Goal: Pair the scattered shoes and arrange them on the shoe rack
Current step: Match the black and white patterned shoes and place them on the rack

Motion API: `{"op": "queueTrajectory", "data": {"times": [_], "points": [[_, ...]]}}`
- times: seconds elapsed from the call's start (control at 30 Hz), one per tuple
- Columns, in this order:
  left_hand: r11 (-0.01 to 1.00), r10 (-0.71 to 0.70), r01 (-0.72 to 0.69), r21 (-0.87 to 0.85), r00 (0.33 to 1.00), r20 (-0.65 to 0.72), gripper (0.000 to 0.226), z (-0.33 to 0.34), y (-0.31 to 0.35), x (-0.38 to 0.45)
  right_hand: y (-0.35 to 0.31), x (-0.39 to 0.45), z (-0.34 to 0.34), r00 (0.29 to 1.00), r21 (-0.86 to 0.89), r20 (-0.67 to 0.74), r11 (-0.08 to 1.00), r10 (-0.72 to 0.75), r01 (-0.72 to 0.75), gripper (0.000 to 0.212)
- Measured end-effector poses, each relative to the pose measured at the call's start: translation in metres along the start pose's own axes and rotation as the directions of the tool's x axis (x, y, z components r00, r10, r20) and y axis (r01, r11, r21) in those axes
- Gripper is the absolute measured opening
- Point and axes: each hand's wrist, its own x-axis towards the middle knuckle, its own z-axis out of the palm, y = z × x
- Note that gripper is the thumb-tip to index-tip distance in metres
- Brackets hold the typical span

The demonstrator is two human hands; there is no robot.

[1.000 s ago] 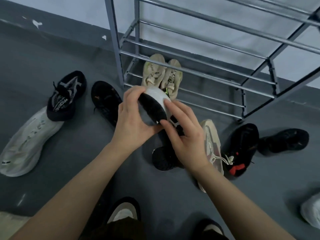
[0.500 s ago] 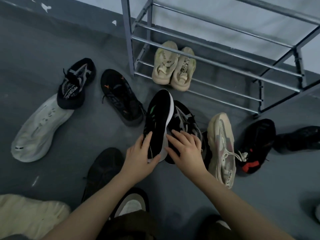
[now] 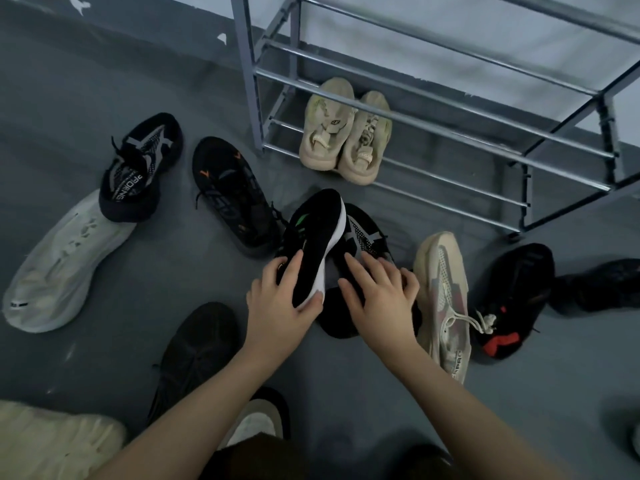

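Head view: a person crouches over shoes scattered on the grey floor (image 3: pixel 138 98).
Left hand (image 3: pixel 277 306): fingers curled round the heel of a black knit sneaker with a white sole (image 3: pixel 317 244), tipped on its side.
Right hand (image 3: pixel 381 299): fingers straight, resting on a black mesh sneaker with grey stripes (image 3: pixel 367 240) just beside it.
Place: both shoes lie near the front edge of the grey metal shoe rack (image 3: pixel 450 123), where a beige pair (image 3: pixel 343 133) sits.
Handling: probably light, soft upper, stiffer sole; take hold at the heel.
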Motion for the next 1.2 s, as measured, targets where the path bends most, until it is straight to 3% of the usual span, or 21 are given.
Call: {"op": "queueTrajectory", "data": {"times": [0.17, 0.4, 0.53, 0.63, 0.7, 0.93, 1.07, 1.2], "points": [[0.987, 0.138, -0.143, -0.068, 0.987, -0.084, 0.062, -0.01, 0.006, -0.015, -0.029, 0.0, -0.01, 0.994, 0.298, 0.087, 0.954, -0.062, 0.033, 0.051], [0.97, 0.243, -0.242, 0.018, 0.961, -0.13, 0.065, -0.036, -0.014, -0.031, -0.053, -0.012, -0.003, 0.982, 0.471, 0.106, 0.878, -0.153, 0.086, 0.047], [0.978, 0.206, -0.207, 0.03, 0.977, 0.048, 0.072, -0.045, -0.029, -0.031, -0.059, -0.01, 0.009, 0.966, 0.399, 0.192, 0.913, -0.173, 0.084, 0.041], [0.96, 0.18, -0.233, 0.158, 0.94, 0.29, 0.076, -0.042, -0.038, -0.025, -0.049, -0.005, 0.025, 0.935, 0.21, 0.326, 0.975, -0.14, 0.072, 0.042], [0.947, 0.133, -0.22, 0.234, 0.932, 0.338, 0.073, -0.04, -0.041, -0.023, -0.046, -0.007, 0.033, 0.926, 0.145, 0.347, 0.984, -0.15, 0.105, 0.042], [0.941, 0.132, -0.15, 0.303, 0.988, 0.078, 0.057, -0.063, -0.04, 0.001, -0.061, 0.004, 0.021, 0.982, 0.201, 0.12, 0.972, -0.149, 0.123, 0.044], [0.907, 0.138, -0.116, 0.405, 0.99, -0.026, 0.055, -0.096, -0.045, 0.043, -0.09, 0.039, 0.01, 0.958, 0.186, 0.073, 0.947, -0.278, 0.26, 0.045], [0.892, 0.051, 0.011, 0.452, 0.991, -0.127, 0.053, -0.124, -0.07, 0.087, -0.131, 0.099, 0.018, 0.922, 0.199, 0.045, 0.908, -0.384, 0.369, 0.042]]}}
